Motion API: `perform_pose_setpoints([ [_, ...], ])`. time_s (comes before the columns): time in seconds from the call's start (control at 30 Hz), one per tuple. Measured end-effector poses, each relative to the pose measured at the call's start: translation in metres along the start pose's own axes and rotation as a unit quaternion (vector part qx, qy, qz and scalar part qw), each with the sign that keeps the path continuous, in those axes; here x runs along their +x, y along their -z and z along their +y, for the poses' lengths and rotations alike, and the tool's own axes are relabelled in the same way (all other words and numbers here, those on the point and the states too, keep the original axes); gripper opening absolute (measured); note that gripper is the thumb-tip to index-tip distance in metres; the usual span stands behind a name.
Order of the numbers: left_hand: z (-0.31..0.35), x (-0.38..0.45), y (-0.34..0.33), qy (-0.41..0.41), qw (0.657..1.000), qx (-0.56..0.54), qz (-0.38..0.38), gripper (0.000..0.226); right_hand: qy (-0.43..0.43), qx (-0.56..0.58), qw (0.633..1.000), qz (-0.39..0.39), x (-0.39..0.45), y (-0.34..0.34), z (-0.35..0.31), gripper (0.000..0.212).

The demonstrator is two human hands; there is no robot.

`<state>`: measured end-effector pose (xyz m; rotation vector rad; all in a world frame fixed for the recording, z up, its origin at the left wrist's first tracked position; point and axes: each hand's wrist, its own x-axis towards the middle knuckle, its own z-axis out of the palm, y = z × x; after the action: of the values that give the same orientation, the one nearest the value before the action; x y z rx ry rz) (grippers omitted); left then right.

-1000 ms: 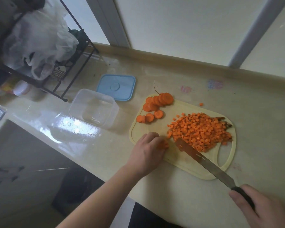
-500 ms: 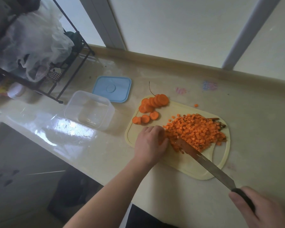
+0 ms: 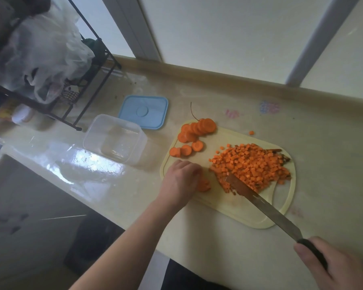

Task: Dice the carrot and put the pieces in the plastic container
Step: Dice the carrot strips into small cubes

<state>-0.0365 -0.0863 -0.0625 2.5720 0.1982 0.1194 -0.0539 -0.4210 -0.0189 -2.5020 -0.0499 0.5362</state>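
Observation:
A pale yellow cutting board (image 3: 239, 214) lies on the counter. A heap of diced carrot (image 3: 252, 166) covers its right half. Round carrot slices (image 3: 195, 130) lie at its far left corner. My left hand (image 3: 181, 181) holds a small stack of carrot slices (image 3: 203, 185) down on the board's near left part, fingers curled over them. My right hand (image 3: 331, 266) grips the black handle of a long knife (image 3: 262, 204); the blade tip lies at the near edge of the diced heap. The clear plastic container (image 3: 113, 139) stands empty, left of the board.
A blue lid (image 3: 144, 111) lies behind the container. A black wire rack (image 3: 86, 91) with plastic bags (image 3: 40, 57) stands at the far left. One carrot cube (image 3: 251, 132) lies on the counter beyond the board. The counter's front edge runs diagonally below my left arm.
My left hand has slid back left, away from the diced heap, with the slice stack under it. The knife tip has stayed at the heap's near edge.

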Motion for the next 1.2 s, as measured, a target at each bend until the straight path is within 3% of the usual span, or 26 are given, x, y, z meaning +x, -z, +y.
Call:
perform_pose_setpoints([
  [0.17, -0.005, -0.005, 0.004, -0.010, 0.997, -0.045, -0.057, 0.021, -0.009, 0.009, 1.000, -0.023, 0.003, -0.002, -0.004, 0.077],
  [0.27, -0.004, -0.011, 0.009, -0.007, 0.993, -0.066, -0.093, 0.039, -0.028, 0.046, 0.998, -0.033, 0.006, -0.005, -0.017, 0.085],
  [0.37, -0.002, -0.018, 0.006, -0.029, 0.994, -0.037, -0.095, 0.052, -0.031, 0.112, 0.991, -0.073, 0.008, -0.010, -0.035, 0.070],
  [0.47, -0.003, -0.021, 0.000, -0.049, 0.997, -0.027, -0.059, 0.043, -0.012, 0.144, 0.983, -0.115, 0.011, -0.017, -0.053, 0.048],
  [0.63, -0.010, -0.026, -0.002, -0.040, 0.997, -0.036, -0.060, 0.044, 0.018, 0.134, 0.983, -0.128, 0.017, -0.023, -0.060, 0.059],
  [1.2, -0.011, -0.017, 0.000, -0.032, 0.998, -0.025, -0.046, 0.034, 0.016, 0.121, 0.987, -0.102, 0.012, -0.024, -0.051, 0.057],
])
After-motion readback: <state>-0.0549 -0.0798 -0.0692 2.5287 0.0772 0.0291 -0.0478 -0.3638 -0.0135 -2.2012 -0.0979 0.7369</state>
